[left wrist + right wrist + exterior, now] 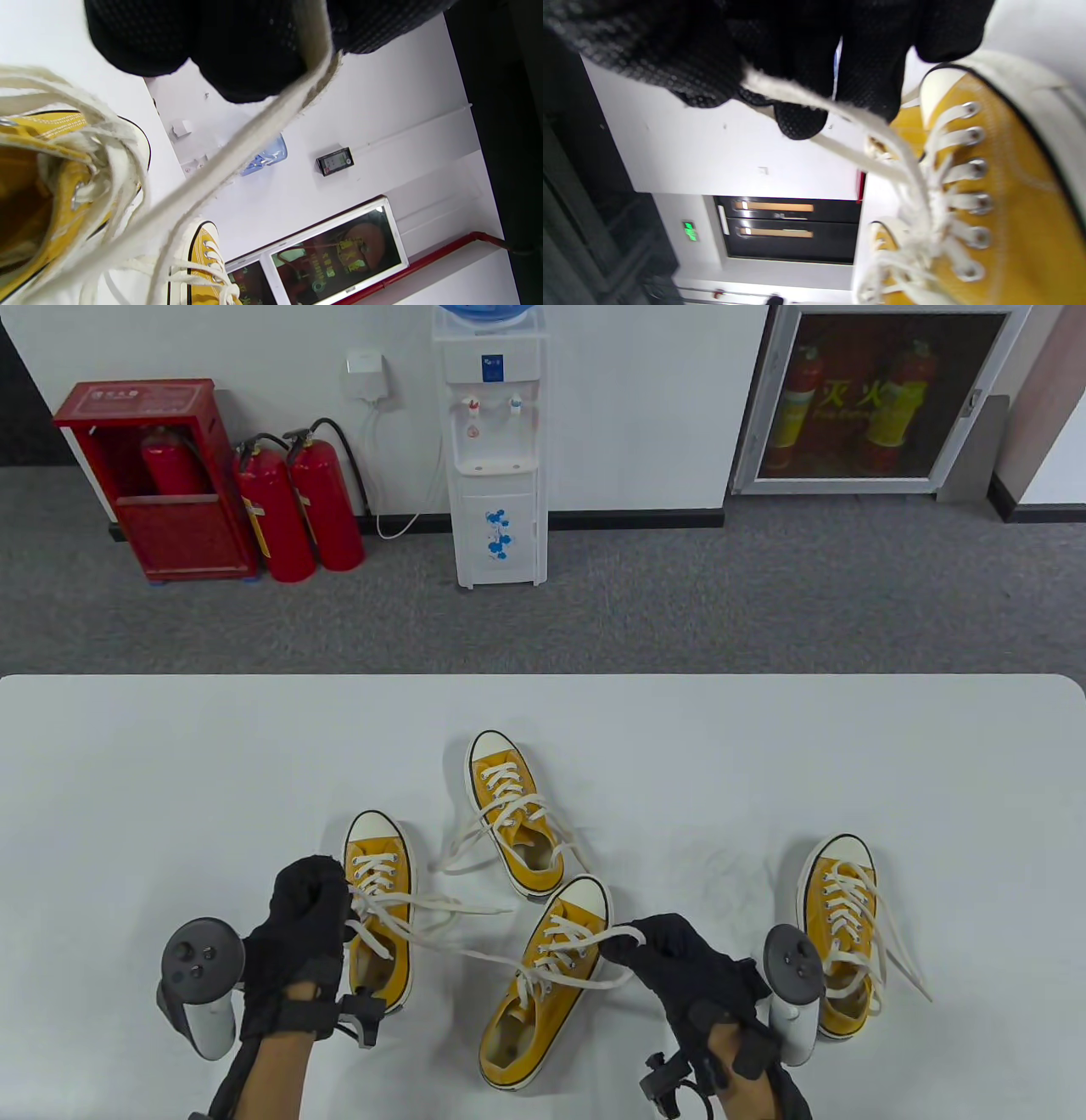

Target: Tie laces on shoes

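Nearest you, your right hand point(679, 963) pinches a lace point(619, 937) of the tilted shoe point(543, 984) at the table's point(127, 780) front middle; the right wrist view shows the cord running from between the gloved fingertips point(797, 123) down to the eyelets, though it is blurred there. Your left hand point(301, 933) is curled round a lace point(399, 929) of the left shoe point(379, 916), its fingers covering part of the shoe's near side. In the left wrist view that lace point(237, 156) passes out from under the fingers point(237, 63), out of focus. One long cord point(475, 954) stretches across the gap between these two shoes; which shoe it belongs to you cannot tell. Both wrists are cut off by the bottom edge, and each tracker point(199, 976) hides some table behind it.

Further off to your right stands a fourth shoe point(840, 933), its heel partly behind the right tracker point(793, 976), laces trailing loose. Beyond the middle pair lies another shoe point(513, 810), laces loose on the table.

Past the table stand a water dispenser point(496, 449), its bottle cropped at the top, and red extinguishers point(297, 509).
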Motion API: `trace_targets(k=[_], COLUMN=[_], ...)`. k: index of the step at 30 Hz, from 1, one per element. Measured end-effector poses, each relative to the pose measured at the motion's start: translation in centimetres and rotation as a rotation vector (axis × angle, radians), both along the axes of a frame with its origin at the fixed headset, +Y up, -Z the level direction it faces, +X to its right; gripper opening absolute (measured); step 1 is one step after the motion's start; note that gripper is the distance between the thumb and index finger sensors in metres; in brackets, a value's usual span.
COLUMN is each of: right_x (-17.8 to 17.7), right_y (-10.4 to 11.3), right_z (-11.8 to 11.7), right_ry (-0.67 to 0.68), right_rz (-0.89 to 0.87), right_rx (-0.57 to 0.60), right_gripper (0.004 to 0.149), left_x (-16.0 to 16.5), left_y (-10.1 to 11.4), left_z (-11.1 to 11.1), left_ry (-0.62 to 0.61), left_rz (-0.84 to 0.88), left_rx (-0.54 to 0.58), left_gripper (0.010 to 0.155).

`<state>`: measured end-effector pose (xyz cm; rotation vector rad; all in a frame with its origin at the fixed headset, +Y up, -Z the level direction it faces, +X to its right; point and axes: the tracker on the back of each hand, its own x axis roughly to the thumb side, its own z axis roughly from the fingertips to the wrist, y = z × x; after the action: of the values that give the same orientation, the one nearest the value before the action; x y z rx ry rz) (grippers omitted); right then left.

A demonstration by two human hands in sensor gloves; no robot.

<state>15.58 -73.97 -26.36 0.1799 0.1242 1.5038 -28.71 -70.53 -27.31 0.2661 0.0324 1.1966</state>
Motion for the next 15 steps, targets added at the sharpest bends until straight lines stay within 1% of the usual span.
trace_targets(k=[2, 5, 8, 11, 13, 15], right_x=[-0.1, -0.5, -1.3, -2.0, -2.3, -2.5], right_y=[0.0, 0.0, 0.0, 0.1, 0.2, 0.2], right_z=[0.1, 0.1, 0.1, 0.1, 0.2, 0.3], right_ry=[0.014, 0.047, 0.139, 0.136, 0.126, 0.144], right_rz=[-0.07, -0.105, -0.111, -0.1, -0.118, -0.106], right_rx=[-0.004, -0.02, -0.043, -0.04, -0.043, -0.045], right_gripper=[0.038, 0.04, 0.046, 0.044, 0.044, 0.045], left_x=[0.5, 1.2, 2.5, 4.0, 4.9, 5.7], left_y=[0.2, 0.6, 1.2, 1.8, 2.2, 2.5], left_z=[0.0, 0.0, 0.1, 0.3, 0.6, 0.8], left_ry=[-0.03, -0.085, -0.167, -0.279, -0.334, -0.383], left_rz=[0.005, 0.014, 0.024, 0.047, 0.05, 0.059], left_rx=[0.004, 0.01, 0.016, 0.013, 0.016, 0.017], left_gripper=[0.042, 0.043, 0.043, 0.045, 0.046, 0.048])
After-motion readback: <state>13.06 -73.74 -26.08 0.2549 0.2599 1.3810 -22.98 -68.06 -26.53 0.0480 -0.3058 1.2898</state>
